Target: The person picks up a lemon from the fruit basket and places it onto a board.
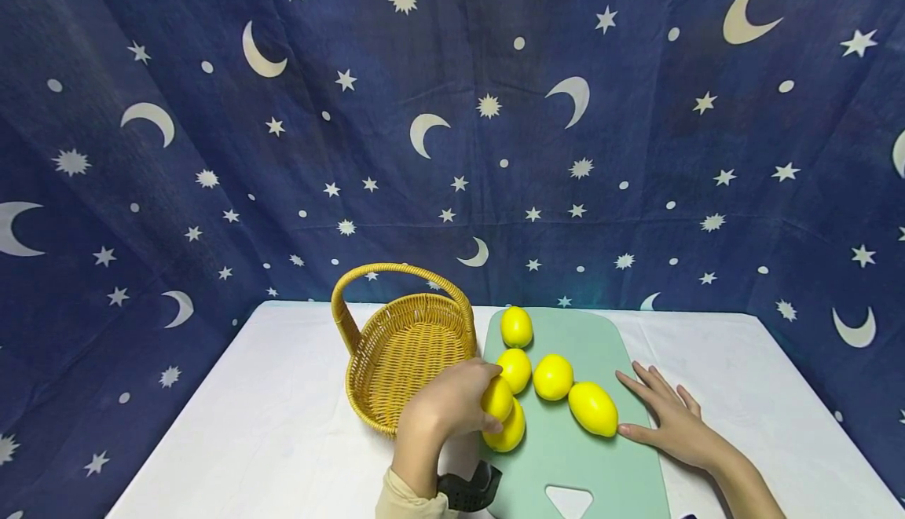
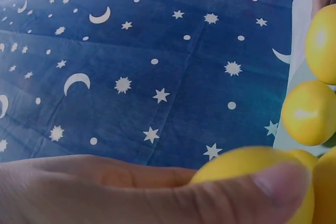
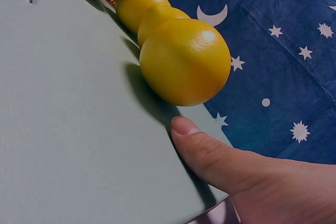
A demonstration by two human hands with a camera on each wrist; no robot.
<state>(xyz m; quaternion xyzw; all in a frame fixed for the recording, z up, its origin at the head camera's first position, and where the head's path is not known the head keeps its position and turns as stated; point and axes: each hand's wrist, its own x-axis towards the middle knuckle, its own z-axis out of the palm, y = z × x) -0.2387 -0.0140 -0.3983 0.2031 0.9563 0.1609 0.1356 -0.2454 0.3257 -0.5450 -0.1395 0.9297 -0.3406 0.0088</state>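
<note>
My left hand [image 1: 456, 400] grips a yellow lemon [image 1: 497, 399] near the left edge of the green cutting board [image 1: 566, 460]. In the left wrist view the thumb lies across this lemon [image 2: 236, 162]. Just beside and partly behind it sits another lemon [image 1: 507, 430]. Several more lemons rest on the board, including one at the back [image 1: 517, 327] and the rightmost one [image 1: 594, 409]. Fingers spread, my right hand [image 1: 672, 421] lies at the board's right edge, its thumb close to the rightmost lemon. The right wrist view shows that thumb a little apart from the nearest lemon [image 3: 185, 61].
A wicker basket [image 1: 406, 346] with a tall arched handle stands left of the board, close by my left hand. Its visible floor is bare weave. White cloth [image 1: 247, 440] covers the table, and a dark blue curtain [image 1: 452, 150] with moons and stars hangs behind.
</note>
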